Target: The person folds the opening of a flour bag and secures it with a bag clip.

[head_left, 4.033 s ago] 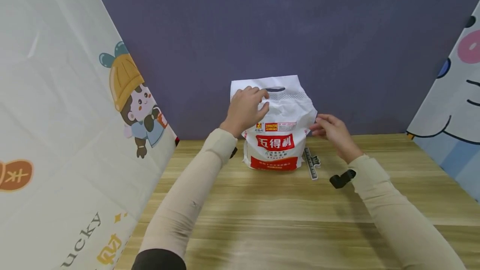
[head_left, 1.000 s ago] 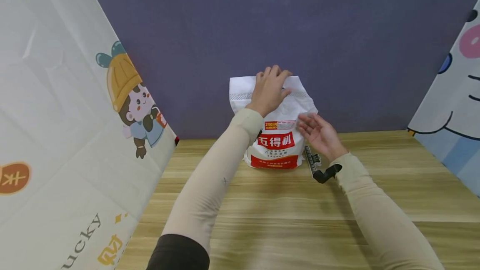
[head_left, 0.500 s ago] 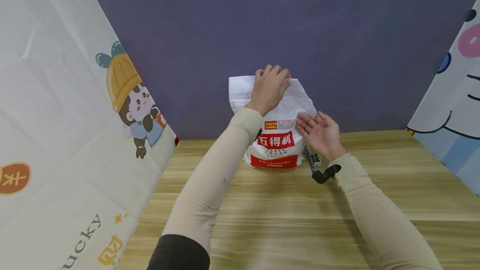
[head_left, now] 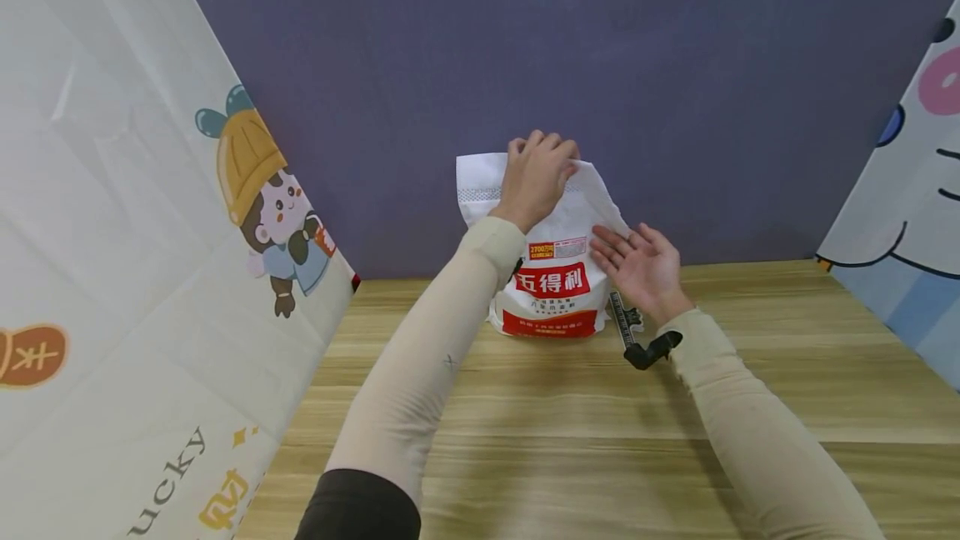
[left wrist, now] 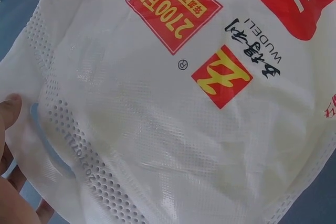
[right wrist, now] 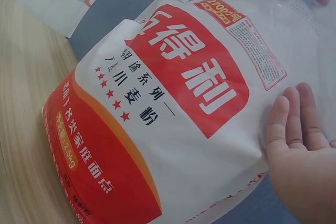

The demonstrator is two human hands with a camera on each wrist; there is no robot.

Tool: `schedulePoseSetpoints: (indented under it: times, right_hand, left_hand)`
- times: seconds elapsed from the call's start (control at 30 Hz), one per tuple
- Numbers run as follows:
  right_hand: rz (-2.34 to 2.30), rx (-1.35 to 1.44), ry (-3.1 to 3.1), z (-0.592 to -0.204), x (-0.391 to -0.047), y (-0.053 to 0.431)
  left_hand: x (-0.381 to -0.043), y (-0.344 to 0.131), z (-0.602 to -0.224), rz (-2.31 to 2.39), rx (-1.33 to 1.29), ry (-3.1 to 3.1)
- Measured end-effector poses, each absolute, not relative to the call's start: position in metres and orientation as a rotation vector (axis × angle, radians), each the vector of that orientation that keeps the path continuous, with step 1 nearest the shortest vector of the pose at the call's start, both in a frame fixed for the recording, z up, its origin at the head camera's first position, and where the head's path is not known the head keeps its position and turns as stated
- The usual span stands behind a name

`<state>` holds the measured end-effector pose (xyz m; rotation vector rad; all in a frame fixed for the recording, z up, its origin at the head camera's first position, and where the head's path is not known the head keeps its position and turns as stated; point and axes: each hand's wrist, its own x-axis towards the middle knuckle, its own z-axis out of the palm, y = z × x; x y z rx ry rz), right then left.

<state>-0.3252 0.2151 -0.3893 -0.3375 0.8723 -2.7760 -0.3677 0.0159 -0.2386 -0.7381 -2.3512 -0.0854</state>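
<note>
A white flour bag (head_left: 555,280) with red panels stands upright on the wooden table against the dark back wall. My left hand (head_left: 534,179) grips its top edge by the handle slot. In the left wrist view the thumb (left wrist: 10,109) lies on the near face, and other fingers reach behind the edge. My right hand (head_left: 645,269) is at the bag's right side, palm turned up. Its straight fingers (right wrist: 295,119) touch the bag's front in the right wrist view. In the head view the left hand covers the handle slot.
A flat black-and-white piece (head_left: 624,319) with a small figure lies on the table (head_left: 525,432) right of the bag, partly behind the black wrist mount (head_left: 652,350). Printed sheets (head_left: 150,215) line both sides, and a dark wall (head_left: 480,48) closes the back.
Since the oldest frame my left hand has moved right and up to grip the bag's top. The right hand has shifted left and turned palm up. The last second shows little movement.
</note>
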Motion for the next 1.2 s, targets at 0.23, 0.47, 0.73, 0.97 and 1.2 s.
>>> schedulePoseSetpoints:
  times: [0.23,0.47,0.73,0.97,1.2]
  right_hand:
    - [-2.78,-0.345,0.926,-0.3907,-0.3246,0.2158]
    - [-2.777,-0.377,0.894,-0.3908,-0.3256,0.2151]
    - [-2.757,-0.316,0.858,-0.3909,-0.3284,0.2172]
    - [-2.714,-0.134,0.957,-0.3851,-0.329,0.2143]
    - [-2.719,-0.083,0.943,-0.3836,-0.3286,0.2144]
  left_hand:
    - [-0.3697,0.0162,-0.2384,-0.066,-0.731,-2.354]
    - [-0.37,0.0147,-0.2392,-0.067,-0.721,-2.332]
    - [-0.3697,0.0153,-0.2414,-0.068,-0.731,-2.33]
    - [-0.3692,0.0141,-0.2427,-0.073,-0.727,-2.334]
    - [-0.3712,0.0134,-0.2437,-0.092,-0.742,-2.323]
